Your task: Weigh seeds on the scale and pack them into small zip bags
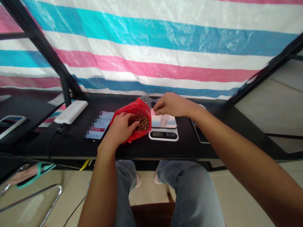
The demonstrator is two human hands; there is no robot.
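Observation:
A red plastic bag (129,137) lies on the black table with its mouth open, full of small brown dried pieces (142,122). My left hand (121,126) reaches over the bag's left rim, thumb and fingers apart, fingertips among the pieces and partly hidden. To the right, my right hand (169,104) pinches a few brown pieces above the back left of a small white digital scale (163,135). On the scale's shiny plate is a pale, cup-like shape, which I cannot make out for certain. The digits on the scale's display are not readable.
A phone (100,126) with a lit screen lies left of the bag. Beyond it are a white power bank (71,112) and a dark cable. Another dark-screened device (201,132) lies under my right forearm. Clear plastic (147,100) sits behind the bag. Striped sheeting (151,63) hangs behind the table.

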